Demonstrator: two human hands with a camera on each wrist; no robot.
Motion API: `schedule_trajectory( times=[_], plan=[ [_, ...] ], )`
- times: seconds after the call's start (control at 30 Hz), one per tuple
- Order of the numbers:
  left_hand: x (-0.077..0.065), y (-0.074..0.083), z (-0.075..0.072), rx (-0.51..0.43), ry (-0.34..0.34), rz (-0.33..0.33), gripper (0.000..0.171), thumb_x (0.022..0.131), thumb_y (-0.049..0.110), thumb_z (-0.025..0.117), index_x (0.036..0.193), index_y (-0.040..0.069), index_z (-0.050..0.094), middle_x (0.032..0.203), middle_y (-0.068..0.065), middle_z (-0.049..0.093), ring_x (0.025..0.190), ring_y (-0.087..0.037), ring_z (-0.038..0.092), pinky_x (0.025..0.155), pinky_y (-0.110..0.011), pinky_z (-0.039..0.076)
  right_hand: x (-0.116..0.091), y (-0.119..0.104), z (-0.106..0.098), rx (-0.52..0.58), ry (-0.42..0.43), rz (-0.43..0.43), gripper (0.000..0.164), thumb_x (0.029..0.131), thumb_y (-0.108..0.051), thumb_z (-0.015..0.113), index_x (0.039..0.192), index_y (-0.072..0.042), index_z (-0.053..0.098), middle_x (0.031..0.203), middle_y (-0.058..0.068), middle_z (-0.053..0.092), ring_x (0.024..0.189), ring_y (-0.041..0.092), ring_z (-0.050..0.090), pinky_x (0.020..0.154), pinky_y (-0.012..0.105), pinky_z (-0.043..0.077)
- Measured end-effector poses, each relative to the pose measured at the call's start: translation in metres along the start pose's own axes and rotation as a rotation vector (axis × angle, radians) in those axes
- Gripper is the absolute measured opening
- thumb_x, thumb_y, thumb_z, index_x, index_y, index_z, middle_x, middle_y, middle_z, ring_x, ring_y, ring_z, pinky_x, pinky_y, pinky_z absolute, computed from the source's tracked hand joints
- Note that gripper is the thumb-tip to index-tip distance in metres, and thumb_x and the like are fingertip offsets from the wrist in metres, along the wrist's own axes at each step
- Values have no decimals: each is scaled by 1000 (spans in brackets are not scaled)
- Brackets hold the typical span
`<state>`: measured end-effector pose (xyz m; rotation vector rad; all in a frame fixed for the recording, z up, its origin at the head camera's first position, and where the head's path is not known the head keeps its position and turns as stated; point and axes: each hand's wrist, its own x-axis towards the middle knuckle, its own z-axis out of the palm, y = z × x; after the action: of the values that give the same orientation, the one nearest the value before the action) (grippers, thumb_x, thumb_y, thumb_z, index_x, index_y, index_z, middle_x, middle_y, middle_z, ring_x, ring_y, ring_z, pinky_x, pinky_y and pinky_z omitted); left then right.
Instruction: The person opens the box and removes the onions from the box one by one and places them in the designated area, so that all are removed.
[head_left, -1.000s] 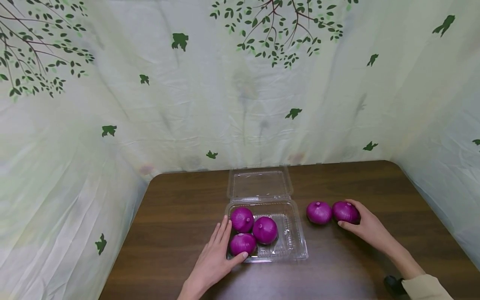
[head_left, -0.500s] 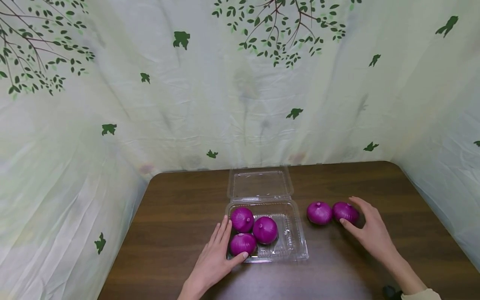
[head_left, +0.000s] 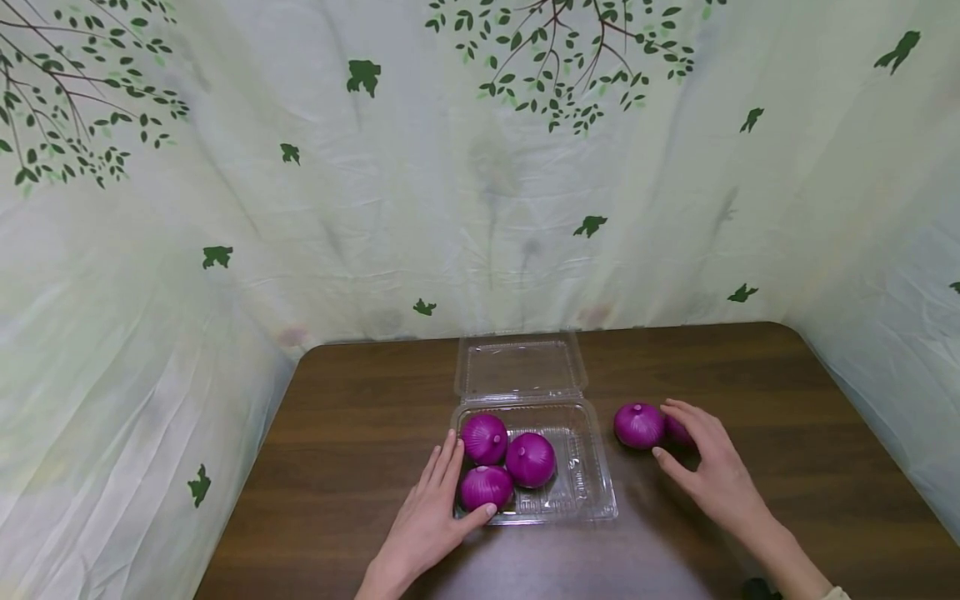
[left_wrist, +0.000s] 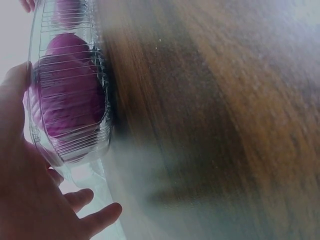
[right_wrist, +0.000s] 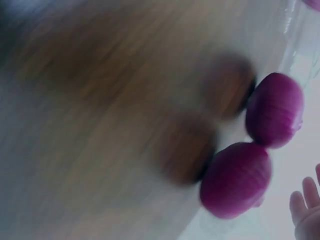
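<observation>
My left hand [head_left: 426, 521] lies along the left side and near-left corner of a clear plastic clamshell container [head_left: 585, 467], fingers spread and straight. In the left wrist view, its thumb and fingers [left_wrist: 102, 220] are beside the container's ribbed wall [left_wrist: 75, 145]. Three purple onions [head_left: 531, 460] sit in the container's left and middle part. To the right, two more onions stand side by side on the table: the left one [head_left: 638, 426] and the right one [head_left: 677, 430]. My right hand [head_left: 716, 475] hovers over the right onion, partly hiding it, with fingers parted and holding nothing.
The container's clear lid [head_left: 519, 367] lies folded back toward the far edge of the brown wooden table [head_left: 360, 417]. Behind the table hangs a pale curtain [head_left: 390, 217] with leaf prints.
My right hand has come off the right onion and shifted left, toward the left onion. The left hand, container and onions have stayed in place.
</observation>
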<state>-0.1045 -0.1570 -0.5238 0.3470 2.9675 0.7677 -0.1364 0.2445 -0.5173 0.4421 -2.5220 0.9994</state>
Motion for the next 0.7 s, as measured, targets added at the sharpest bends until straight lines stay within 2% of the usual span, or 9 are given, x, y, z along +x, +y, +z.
schedule_trajectory(
  times=[0.23,0.5,0.7],
  plan=[
    [0,1,0,0,0,-1,101,84,73,56,159,17,19,165,3,6,148,-30,15,101,-67,34,5,-18,9,8,-77,-49,64,78,-14,84,136,-11,56,141,3,52,131,25,42,107,15,22],
    [0,1,0,-10,-3,-2,101,84,72,56,159,16,19,165,3,6,148,-31,16,101,-67,33,8,-35,21,56,-108,-154,65,78,-13,83,136,-8,56,141,9,52,131,28,44,110,14,19],
    [-1,0,0,-10,-2,1,100,85,71,57,159,16,19,165,2,6,148,-32,16,101,-66,33,9,-48,34,83,-178,-134,63,83,-19,80,139,-14,53,144,3,49,133,23,42,110,18,23]
  ],
)
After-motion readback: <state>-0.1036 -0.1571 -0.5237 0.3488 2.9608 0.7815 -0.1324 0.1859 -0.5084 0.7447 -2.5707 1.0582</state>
